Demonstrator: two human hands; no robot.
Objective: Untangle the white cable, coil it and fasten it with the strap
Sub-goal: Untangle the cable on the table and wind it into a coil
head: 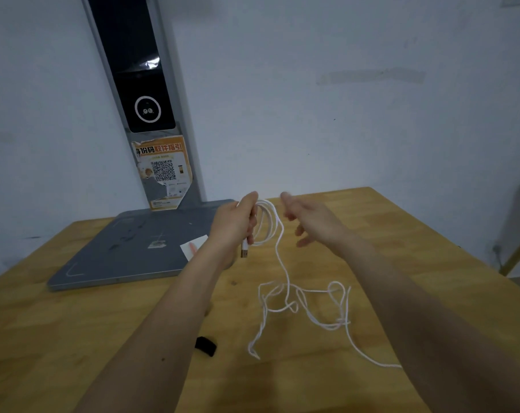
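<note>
Dim, flat indoor light, bluish on the wall [342, 84]. Soft faint shadows only. Small glare at 11 o'clock on the dark panel [139, 93]. Motion-blurred right hand [309, 222]. Wide-angle bending toward the edges; mild overall softness.

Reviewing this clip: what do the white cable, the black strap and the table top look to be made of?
White cable: looks like matte plastic-sheathed cord, limp and kinked, with a metal USB plug. Black strap: probably fabric, dull and non-reflective; too small to be sure. Table: light wood or wood laminate, with visible grain and plank seams.
</note>
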